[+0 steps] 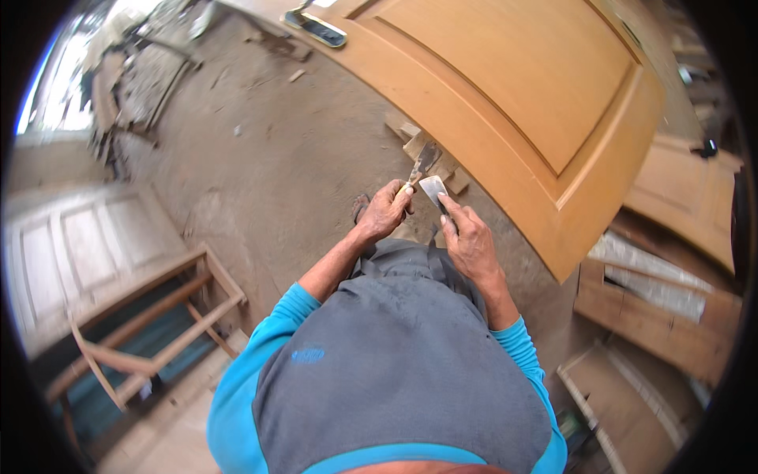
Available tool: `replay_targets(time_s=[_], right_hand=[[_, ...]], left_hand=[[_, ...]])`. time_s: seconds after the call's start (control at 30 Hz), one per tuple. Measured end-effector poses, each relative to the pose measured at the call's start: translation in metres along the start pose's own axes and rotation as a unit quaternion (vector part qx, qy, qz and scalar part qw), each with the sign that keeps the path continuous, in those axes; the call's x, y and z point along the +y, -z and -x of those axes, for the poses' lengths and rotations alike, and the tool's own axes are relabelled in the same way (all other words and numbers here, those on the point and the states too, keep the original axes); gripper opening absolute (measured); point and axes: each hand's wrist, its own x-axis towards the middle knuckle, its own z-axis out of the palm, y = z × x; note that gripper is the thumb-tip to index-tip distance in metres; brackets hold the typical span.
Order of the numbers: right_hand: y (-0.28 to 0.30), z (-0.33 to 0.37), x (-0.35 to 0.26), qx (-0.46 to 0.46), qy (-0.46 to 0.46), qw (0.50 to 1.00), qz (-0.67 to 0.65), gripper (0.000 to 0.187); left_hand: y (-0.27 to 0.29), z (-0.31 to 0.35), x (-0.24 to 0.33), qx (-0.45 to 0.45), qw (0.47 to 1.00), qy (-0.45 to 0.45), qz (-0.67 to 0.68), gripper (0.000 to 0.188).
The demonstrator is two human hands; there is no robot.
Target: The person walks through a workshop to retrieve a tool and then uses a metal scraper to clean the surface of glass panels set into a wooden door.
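The putty knife (423, 160) is in the left hand (387, 209), its long axis running from the handle at seven o'clock to the dark blade at one. Fingers and thumb are closed around the handle. Just beside it is the pale scraper (433, 188), pinched in the right hand (472, 245), with the index finger laid along it; its broad end points to about eleven o'clock, toward the knife. The two tools are close together, but whether they touch I cannot tell.

The orange-brown door (505, 118) spreads from the hands toward one o'clock, its near edge slanting from eleven to five. The right hand is nearer to that edge than the left, while the knife's tip shows close to it. Wood scraps (412, 144) lie at twelve o'clock, by the door's edge. A metal door handle (317, 29) sits at eleven.

Further out, a pale panelled door (79, 245) lies at nine o'clock, a wooden frame (217, 312) at eight, and a brown board (655, 316) at four.
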Motion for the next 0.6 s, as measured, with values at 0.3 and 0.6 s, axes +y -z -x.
replay_targets(time_s=[0.3, 0.6], right_hand=[[-0.051, -0.001, -0.055, 0.011, -0.175, 0.959, 0.220, 0.044], [-0.074, -0.027, -0.091, 0.012, -0.234, 0.922, 0.308, 0.040]], left_hand=[[0.014, -0.017, 0.000, -0.102, 0.989, -0.036, -0.102, 0.035], [0.028, -0.023, -0.002, -0.110, 0.985, -0.050, -0.125, 0.036]])
